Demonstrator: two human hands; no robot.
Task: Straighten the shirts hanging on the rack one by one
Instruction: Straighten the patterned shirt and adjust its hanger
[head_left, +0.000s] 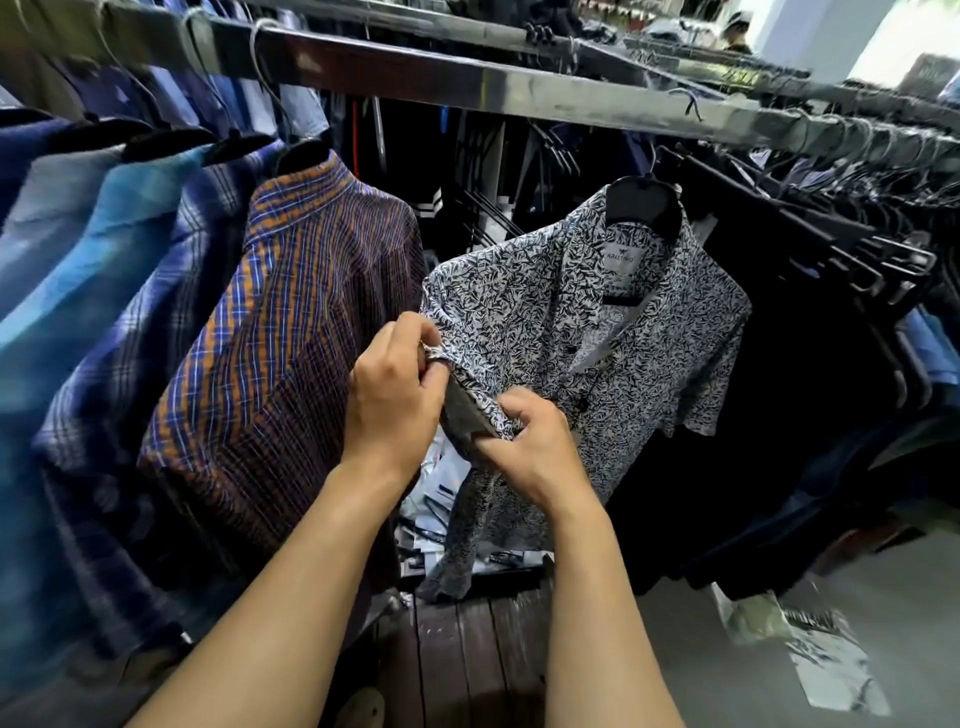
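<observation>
We see a long metal rail (519, 88) running across the top, full of hangers. On the left hangs a row of blue shirts (104, 270). Beside them is a shirt with orange and blue stripes (291, 338). To its right, in a gap on the rail, hangs a white shirt with dark leaves (597, 322). Both hands grip the edge of its near sleeve (485, 400). The left hand (395, 395) pinches the upper end and the right hand (530, 447) pinches the lower end. The shirt hangs on a black hanger (644, 208). A small label (621, 258) shows inside the collar.
</observation>
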